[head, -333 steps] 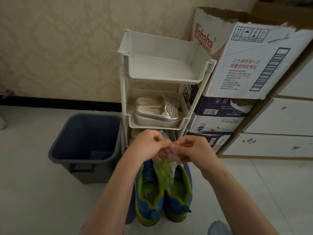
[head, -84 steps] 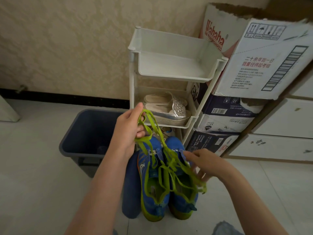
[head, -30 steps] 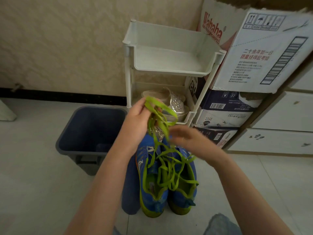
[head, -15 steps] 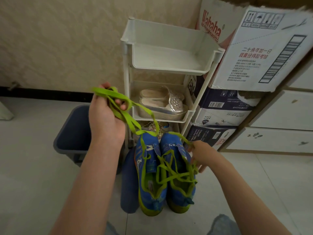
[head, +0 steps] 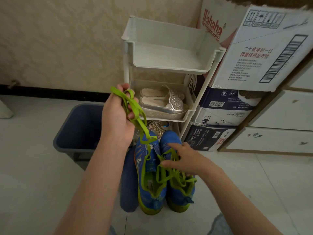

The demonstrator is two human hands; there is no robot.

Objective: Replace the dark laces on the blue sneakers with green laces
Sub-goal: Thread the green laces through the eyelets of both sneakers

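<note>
Green laces [head: 135,112] trail down in a tangle from your left hand [head: 116,116], which curls round a bunch of strands and has swung back in from ten o'clock to just above centre. Your right hand [head: 186,158] has come off the outer edge and now lies on the heap, fingers nearly straight, touching rather than gripping. The blue sneakers [head: 152,192] sit at six o'clock, no eyelet threaded. You're still untangling, I'd say.
</note>
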